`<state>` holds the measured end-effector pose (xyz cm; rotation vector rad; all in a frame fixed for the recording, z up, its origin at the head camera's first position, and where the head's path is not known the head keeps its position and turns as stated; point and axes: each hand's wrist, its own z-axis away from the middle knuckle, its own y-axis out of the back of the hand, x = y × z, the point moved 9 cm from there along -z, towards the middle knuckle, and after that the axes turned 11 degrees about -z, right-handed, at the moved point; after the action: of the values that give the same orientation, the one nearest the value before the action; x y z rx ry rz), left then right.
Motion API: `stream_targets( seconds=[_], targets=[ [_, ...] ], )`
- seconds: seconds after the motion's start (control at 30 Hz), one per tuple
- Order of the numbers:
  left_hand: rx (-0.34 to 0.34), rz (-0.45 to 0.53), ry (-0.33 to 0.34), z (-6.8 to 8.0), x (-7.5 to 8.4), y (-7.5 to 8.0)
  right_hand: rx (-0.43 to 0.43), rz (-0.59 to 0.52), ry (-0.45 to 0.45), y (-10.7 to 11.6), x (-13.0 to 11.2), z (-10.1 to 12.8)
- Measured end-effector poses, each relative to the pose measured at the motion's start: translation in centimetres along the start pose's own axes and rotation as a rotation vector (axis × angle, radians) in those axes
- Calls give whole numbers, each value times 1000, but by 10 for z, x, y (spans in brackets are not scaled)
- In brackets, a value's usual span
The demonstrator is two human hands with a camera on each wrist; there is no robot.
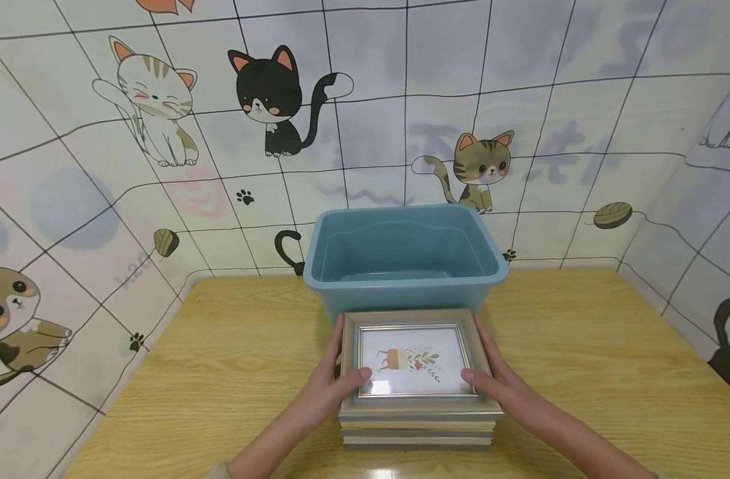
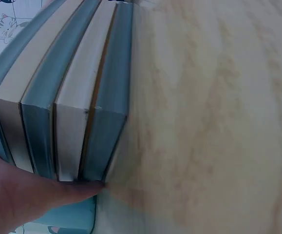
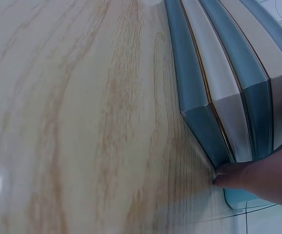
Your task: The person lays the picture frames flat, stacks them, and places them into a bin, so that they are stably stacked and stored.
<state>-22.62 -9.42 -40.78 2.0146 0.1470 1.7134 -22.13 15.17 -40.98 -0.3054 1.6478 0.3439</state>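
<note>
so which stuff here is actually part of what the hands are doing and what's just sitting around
In hand:
- stack of picture frames, top frame showing a plant print
- left hand gripping the stack's left side
- right hand gripping its right side

Just there:
- blue plastic bin standing behind the stack
- wooden table
- cat-patterned wall

A stack of picture frames point(image 1: 417, 399) lies flat on the bench point(image 1: 580, 372), near its front edge and midway across. Directly behind the stack, almost touching it, stands a plastic tub point(image 1: 404, 256), backed by the wall point(image 1: 371, 120). The left hand point(image 1: 335, 386) lies against the stack's left side, the right hand point(image 1: 496, 382) against its right side, thumbs on the top frame.
</note>
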Motion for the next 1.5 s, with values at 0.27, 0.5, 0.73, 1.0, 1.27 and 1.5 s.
stream_targets(
  seconds=[0.27,0.5,0.73,1.0,1.27,1.5],
  targets=[
    [-16,-50,-28,2,-1,-1,-33,50,9,-1,-2,2],
    [-27,-83,-23,2,-2,-1,-82,40,39,-2,-1,3],
    [-53,-22,-16,1,-4,-5,-58,47,34,0,0,3],
    [-62,30,-38,3,-3,-7,-40,61,43,-2,0,5],
    [-49,91,-62,4,-1,-10,-14,50,93,-2,-2,9],
    [-4,102,-93,13,6,-11,-22,-4,222,-6,-7,21]
  ],
)
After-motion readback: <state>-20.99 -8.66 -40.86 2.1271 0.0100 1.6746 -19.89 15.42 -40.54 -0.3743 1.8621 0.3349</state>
